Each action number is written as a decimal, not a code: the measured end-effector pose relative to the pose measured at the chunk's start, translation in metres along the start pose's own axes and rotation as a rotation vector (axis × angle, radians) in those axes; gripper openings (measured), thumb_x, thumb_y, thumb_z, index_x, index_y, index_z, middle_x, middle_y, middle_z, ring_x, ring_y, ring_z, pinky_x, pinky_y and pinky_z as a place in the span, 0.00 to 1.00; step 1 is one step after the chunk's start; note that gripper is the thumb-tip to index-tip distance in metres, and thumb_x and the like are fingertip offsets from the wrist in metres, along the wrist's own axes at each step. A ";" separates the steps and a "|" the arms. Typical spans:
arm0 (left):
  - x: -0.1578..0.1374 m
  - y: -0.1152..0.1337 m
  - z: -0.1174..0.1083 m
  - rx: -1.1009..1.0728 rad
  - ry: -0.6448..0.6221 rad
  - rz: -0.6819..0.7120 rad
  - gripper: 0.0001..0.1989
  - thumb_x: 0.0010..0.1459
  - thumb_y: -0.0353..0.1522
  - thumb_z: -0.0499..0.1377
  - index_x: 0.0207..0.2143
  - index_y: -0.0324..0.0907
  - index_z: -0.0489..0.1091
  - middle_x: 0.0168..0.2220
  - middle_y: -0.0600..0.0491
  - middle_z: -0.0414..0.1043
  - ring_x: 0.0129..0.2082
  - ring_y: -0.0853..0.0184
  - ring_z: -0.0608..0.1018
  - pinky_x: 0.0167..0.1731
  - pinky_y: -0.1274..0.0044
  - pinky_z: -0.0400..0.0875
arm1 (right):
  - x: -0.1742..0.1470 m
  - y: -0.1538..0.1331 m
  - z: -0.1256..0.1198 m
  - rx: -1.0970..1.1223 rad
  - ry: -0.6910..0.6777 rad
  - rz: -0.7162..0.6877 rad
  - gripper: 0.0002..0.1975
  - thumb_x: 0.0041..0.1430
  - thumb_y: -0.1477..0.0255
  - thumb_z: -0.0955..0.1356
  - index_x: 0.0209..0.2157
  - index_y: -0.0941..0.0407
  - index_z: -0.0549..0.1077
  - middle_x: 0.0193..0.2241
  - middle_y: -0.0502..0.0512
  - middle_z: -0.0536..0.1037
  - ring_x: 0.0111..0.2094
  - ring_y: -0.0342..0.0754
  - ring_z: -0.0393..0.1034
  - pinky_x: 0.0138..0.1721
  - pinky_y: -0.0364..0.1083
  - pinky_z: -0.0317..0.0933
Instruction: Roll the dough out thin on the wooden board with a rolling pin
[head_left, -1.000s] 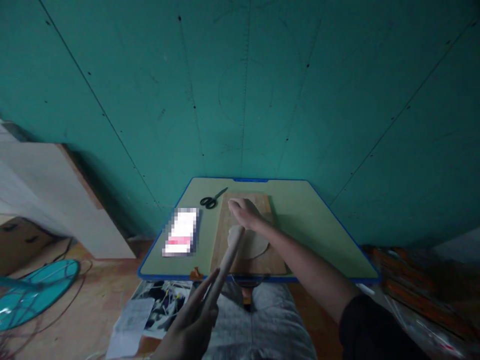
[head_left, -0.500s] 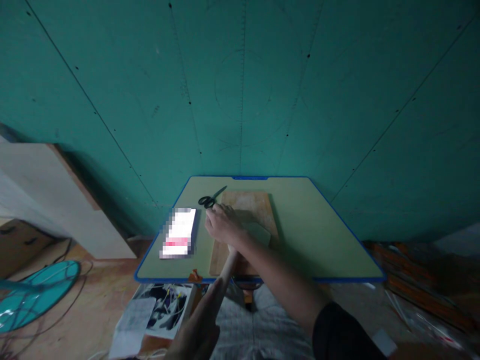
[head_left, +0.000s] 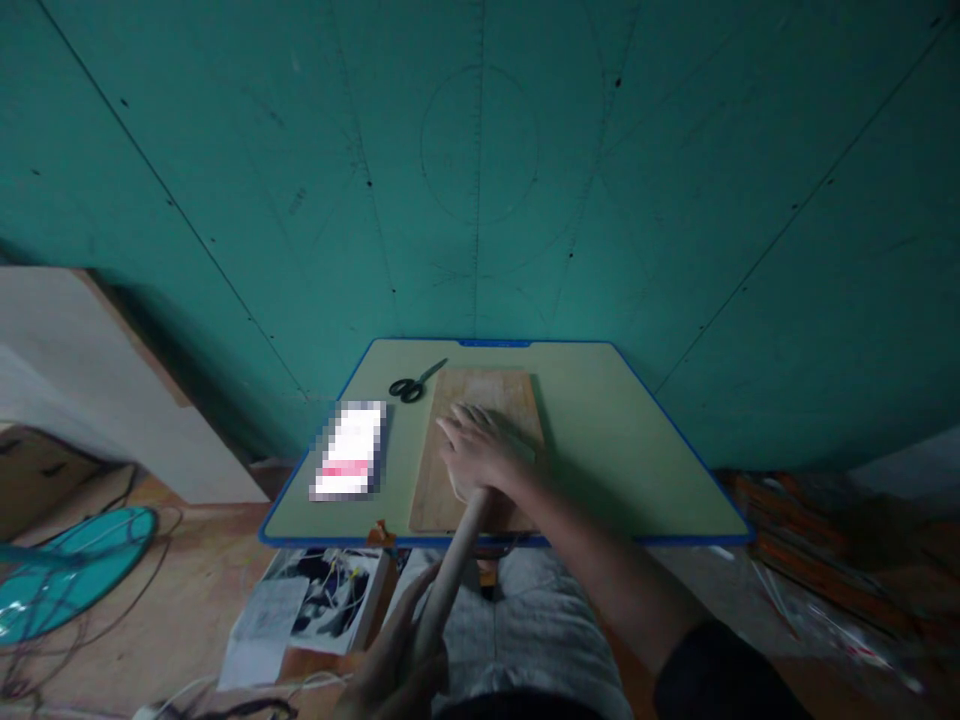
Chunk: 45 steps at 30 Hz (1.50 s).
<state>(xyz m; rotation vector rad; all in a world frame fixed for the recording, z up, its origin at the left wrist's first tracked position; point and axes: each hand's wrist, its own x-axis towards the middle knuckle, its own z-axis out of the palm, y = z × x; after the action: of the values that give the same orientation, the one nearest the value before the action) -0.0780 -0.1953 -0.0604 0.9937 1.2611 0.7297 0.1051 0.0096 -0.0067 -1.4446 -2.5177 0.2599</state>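
Note:
My left hand (head_left: 397,650) is closed around a long pale handle (head_left: 451,570), low in front of the table's near edge. The handle slopes up to the wooden cutting board (head_left: 480,384). My right hand (head_left: 480,448) lies palm down over the board with its fingers stretched out, covering the handle's far end. From under this hand and wrist shows the edge of a flat, pale piece (head_left: 525,452); whether it is joined to the handle is hidden. Black-handled scissors (head_left: 411,388) lie left of the board's far corner.
A phone with a lit, blurred screen (head_left: 349,450) lies left of the board on the pale, blue-rimmed table (head_left: 637,450). A small brown scrap (head_left: 381,533) sits at the near edge. Below stands a box of cables (head_left: 337,600). A green wall (head_left: 480,200) rises behind.
My right hand has moved rightwards from near the scissors onto the board, and its fingers have straightened. The view has shifted slightly, and more of the handle shows.

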 end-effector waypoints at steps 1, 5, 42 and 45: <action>-0.001 -0.002 0.002 0.010 0.022 -0.017 0.36 0.53 0.36 0.66 0.63 0.56 0.60 0.62 0.51 0.63 0.62 0.54 0.65 0.52 0.71 0.71 | -0.004 0.003 -0.002 0.020 -0.016 0.011 0.21 0.66 0.67 0.58 0.56 0.57 0.68 0.61 0.63 0.65 0.62 0.57 0.54 0.62 0.56 0.45; -0.003 0.003 0.018 0.005 -0.018 -0.038 0.35 0.52 0.38 0.66 0.62 0.56 0.61 0.57 0.50 0.69 0.52 0.56 0.75 0.44 0.74 0.75 | -0.026 0.014 -0.011 0.053 -0.082 0.047 0.25 0.65 0.65 0.59 0.62 0.56 0.64 0.65 0.62 0.60 0.64 0.58 0.52 0.63 0.56 0.44; 0.099 0.126 -0.004 0.845 0.133 0.467 0.20 0.61 0.46 0.53 0.34 0.42 0.77 0.29 0.49 0.77 0.27 0.64 0.76 0.27 0.78 0.61 | -0.074 0.071 -0.035 0.288 0.319 0.189 0.22 0.66 0.58 0.55 0.30 0.53 0.73 0.34 0.59 0.78 0.40 0.51 0.71 0.41 0.46 0.58; 0.113 0.136 0.001 0.563 0.200 0.456 0.27 0.58 0.53 0.53 0.27 0.39 0.75 0.25 0.47 0.75 0.28 0.61 0.75 0.31 0.75 0.65 | -0.084 0.077 -0.037 0.134 0.250 0.322 0.25 0.65 0.58 0.54 0.23 0.52 0.71 0.24 0.60 0.78 0.27 0.50 0.70 0.29 0.46 0.52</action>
<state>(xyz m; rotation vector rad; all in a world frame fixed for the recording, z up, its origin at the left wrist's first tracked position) -0.0462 -0.0384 0.0149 1.7409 1.4701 0.8546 0.2199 -0.0231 -0.0004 -1.7053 -2.0296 0.2764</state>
